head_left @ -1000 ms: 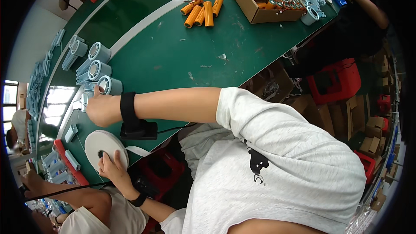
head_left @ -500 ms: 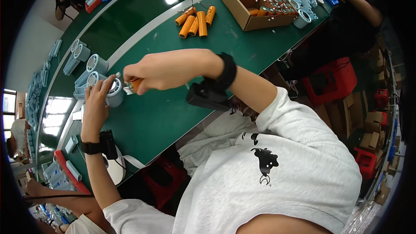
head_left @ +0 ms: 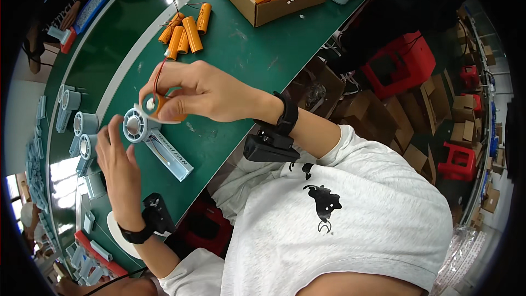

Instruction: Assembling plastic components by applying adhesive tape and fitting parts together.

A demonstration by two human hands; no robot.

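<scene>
My right hand is closed round an orange battery cell, its round end facing up. Thin red and black wires rise from that end. Just beneath the cell lies a light blue handheld fan with a round slotted head; its handle is an open trough stretching toward the table's near edge. My left hand is open beside the fan head, fingers extended and seemingly holding nothing. Both wrists wear black straps with a small black device.
Several orange battery cells lie beyond my right hand, near a cardboard box of wired cells. More light blue fans stand at left. A red tray with pale blue parts sits lower left. Red stools stand off to the right.
My view has shifted. My right hand has turned the cell, so its wired end now shows. My left hand has come away from the fan head, and the fan's open handle is now visible.
</scene>
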